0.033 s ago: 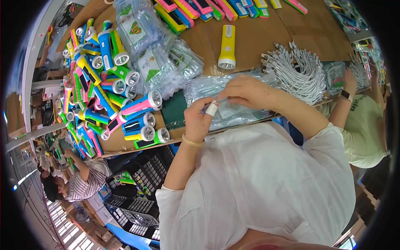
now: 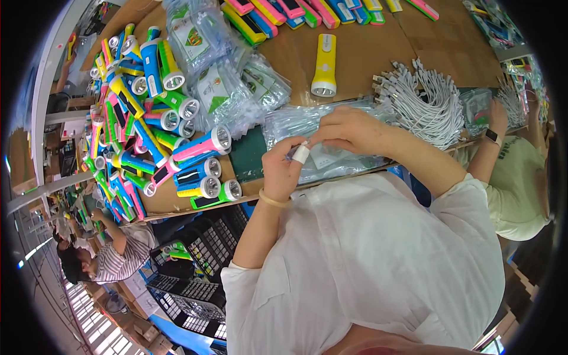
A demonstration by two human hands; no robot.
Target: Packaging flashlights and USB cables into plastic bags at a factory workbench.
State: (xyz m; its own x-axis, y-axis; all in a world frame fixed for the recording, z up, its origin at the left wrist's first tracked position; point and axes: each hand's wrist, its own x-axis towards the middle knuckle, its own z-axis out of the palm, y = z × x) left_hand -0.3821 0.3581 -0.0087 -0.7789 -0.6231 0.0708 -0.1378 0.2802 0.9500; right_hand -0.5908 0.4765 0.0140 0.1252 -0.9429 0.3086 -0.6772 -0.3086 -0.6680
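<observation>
My left hand (image 2: 280,168) is closed, its fingertips pinched together above the table's near edge. A small white piece (image 2: 301,155) shows at its thumb; whether it is a wrap on the thumb or something held I cannot make out. My right hand (image 2: 349,131) reaches across from the right with bent, closed fingers, its tips meeting those of the left. Whatever lies between the fingertips is hidden. Under both hands spread flat clear plastic bags (image 2: 319,163). Beyond them a yellow flashlight (image 2: 325,66) lies with its white-rimmed lens toward me.
Many coloured flashlights (image 2: 142,109) are heaped at left, beside packed clear bags (image 2: 216,89). White cables (image 2: 421,106) lie bundled at right. More flashlights (image 2: 296,13) line the far side. Black crates (image 2: 198,260) stand below the table. Co-workers sit at left and right.
</observation>
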